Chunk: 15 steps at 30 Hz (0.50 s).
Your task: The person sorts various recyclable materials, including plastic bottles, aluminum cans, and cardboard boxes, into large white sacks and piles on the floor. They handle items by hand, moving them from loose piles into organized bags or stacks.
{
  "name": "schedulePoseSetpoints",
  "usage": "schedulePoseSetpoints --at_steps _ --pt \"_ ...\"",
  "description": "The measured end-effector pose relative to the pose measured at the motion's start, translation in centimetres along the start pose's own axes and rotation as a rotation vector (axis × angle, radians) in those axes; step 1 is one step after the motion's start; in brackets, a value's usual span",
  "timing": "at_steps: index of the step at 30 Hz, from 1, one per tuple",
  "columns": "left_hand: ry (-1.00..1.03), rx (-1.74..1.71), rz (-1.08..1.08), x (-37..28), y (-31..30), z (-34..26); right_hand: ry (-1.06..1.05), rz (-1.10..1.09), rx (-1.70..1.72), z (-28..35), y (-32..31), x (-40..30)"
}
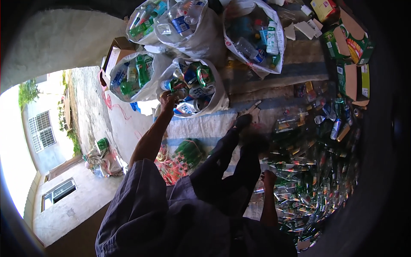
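Note:
At the near left rim of a white woven sack (221,102) full of drink cans is my left hand (168,99). Its fingers are on a green drink can (178,86), which lies over other cans. A blue and white can (188,107) sits just beside the hand, inside the rim. My right hand (269,177) hangs low at my right side, near the edge of a heap of glass bottles (308,189). Its fingers look curled, but whether anything is in them does not show.
More sacks (205,35) hold plastic bottles, one (151,94) touching the can sack. Cardboard boxes (350,77) stand at the far right. Loose cans (336,128) lie by the bottle heap. Near my feet are a green bundle of bottles (189,151) and pink plastic twine (168,167), on striped sheeting (205,127).

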<state>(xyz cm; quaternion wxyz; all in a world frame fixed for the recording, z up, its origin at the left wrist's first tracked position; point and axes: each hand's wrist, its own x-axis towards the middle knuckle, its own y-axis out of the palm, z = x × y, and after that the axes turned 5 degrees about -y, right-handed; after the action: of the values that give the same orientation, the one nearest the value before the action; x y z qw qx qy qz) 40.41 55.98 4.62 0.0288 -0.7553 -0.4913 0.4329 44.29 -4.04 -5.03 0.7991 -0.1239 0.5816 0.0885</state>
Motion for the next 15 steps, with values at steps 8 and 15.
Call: schedulePoseSetpoints --at_steps 8,15 --pt "0.062 -0.231 -0.107 5.6 -4.8 -1.6 0.058 -0.024 0.126 -0.7 1.5 -1.4" --pt "-0.033 -0.214 -0.212 11.2 -6.4 -3.6 -0.019 0.048 0.113 1.9 6.4 -2.2"
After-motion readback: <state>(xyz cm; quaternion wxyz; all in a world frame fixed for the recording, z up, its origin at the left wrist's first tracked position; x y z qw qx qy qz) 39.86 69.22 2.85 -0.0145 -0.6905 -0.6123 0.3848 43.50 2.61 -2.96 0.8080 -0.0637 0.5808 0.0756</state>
